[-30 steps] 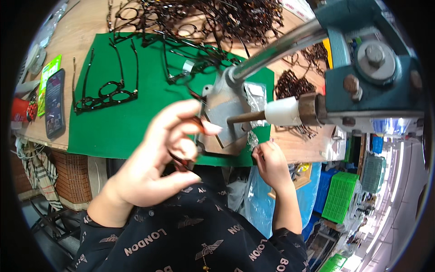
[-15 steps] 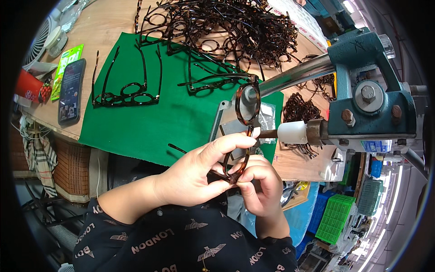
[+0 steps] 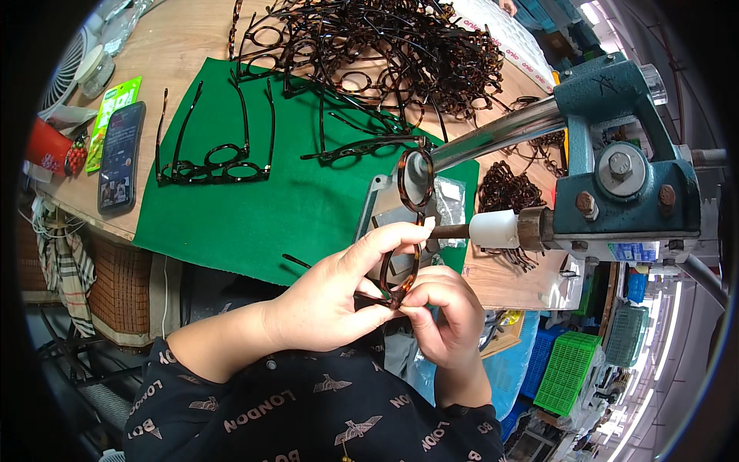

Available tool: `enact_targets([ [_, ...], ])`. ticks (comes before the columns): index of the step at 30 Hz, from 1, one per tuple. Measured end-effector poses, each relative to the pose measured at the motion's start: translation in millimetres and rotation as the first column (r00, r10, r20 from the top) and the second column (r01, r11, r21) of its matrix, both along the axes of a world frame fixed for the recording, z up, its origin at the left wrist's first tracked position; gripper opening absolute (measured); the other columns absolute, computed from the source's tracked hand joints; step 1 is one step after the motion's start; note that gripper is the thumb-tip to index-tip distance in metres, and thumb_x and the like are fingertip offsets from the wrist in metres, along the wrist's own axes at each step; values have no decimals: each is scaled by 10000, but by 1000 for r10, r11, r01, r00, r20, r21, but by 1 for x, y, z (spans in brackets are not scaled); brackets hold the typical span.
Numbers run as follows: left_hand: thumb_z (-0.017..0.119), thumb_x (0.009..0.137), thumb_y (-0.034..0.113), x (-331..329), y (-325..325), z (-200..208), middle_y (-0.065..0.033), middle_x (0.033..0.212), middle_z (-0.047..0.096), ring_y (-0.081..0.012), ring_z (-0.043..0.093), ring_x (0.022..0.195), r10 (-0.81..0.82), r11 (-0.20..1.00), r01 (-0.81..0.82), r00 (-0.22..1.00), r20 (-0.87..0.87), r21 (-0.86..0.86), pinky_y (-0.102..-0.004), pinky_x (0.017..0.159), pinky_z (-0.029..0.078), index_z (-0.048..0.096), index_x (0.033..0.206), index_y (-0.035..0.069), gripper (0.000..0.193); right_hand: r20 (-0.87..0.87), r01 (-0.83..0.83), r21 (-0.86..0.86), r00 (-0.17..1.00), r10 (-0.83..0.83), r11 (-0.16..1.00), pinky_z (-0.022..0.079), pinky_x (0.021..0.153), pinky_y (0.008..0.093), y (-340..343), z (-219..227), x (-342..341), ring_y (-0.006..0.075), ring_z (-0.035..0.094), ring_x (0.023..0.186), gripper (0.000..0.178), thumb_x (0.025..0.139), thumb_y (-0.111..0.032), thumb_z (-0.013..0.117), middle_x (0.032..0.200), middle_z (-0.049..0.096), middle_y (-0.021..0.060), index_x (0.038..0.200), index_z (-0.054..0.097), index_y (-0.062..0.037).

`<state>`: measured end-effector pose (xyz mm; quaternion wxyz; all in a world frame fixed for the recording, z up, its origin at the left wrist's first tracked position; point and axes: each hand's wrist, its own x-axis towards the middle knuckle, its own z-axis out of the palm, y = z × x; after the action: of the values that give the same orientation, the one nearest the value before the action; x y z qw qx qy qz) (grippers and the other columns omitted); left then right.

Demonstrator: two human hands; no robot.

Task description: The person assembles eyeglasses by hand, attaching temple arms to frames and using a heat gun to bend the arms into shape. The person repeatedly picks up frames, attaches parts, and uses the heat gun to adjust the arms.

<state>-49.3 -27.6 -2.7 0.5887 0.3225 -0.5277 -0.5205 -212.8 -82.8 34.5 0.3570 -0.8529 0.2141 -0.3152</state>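
Observation:
A tortoiseshell eyeglass frame (image 3: 414, 206) is held on end in front of the press, one round rim above the other. My left hand (image 3: 323, 296) grips its lower rim, with thumb and forefinger on opposite sides. At the lower end of the frame, near the hinge corner, my right hand (image 3: 446, 316) pinches with thumb and forefinger. One temple arm (image 3: 296, 261) sticks out to the left behind my left hand. Whatever lies between the right fingertips is too small to make out. Just right of the frame is the teal press (image 3: 616, 192) with its white collar (image 3: 493, 229).
More eyeglass frames stand on the green mat (image 3: 231, 223), including a folded-out pair (image 3: 223, 173) at left. A large pile of frames (image 3: 369, 46) covers the far table. A phone (image 3: 121, 158) lies at left, near a red container (image 3: 50, 146). Green crates (image 3: 570, 369) stand below right.
The held frame and both hands keep nearly the same pose and grip. The upper rim has shifted slightly left and down; the whole view has moved a little too.

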Motion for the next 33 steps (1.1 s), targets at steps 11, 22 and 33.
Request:
enact_targets([
  [11, 552, 717, -118, 0, -2, 4, -126, 1426, 247, -234, 322, 1291, -123, 986, 136, 984, -131, 94, -242, 790, 516, 226, 1355, 59, 738, 42, 4, 115, 999, -9, 993, 472, 644, 315, -4, -3, -4, 245, 594, 698, 127, 682, 25, 687, 732, 619, 88, 777, 610, -7],
  [22, 561, 722, -103, -5, -4, 1, -102, 1174, 416, -176, 464, 1116, -98, 985, 120, 981, -167, 127, -281, 774, 514, 277, 1352, 168, 742, 12, -137, 248, 990, 139, 959, 455, 645, 290, -24, 7, -4, 201, 589, 674, 103, 680, 36, 676, 714, 624, 72, 760, 639, -16],
  [33, 574, 709, -153, -4, -10, 6, -120, 1425, 242, -237, 302, 1302, -151, 978, 175, 969, -195, 113, -212, 706, 530, 233, 1347, 76, 759, -116, -94, 518, 977, 178, 850, 461, 624, 230, -32, 24, -5, 102, 576, 698, 75, 750, 25, 663, 753, 632, 41, 809, 626, -3],
])
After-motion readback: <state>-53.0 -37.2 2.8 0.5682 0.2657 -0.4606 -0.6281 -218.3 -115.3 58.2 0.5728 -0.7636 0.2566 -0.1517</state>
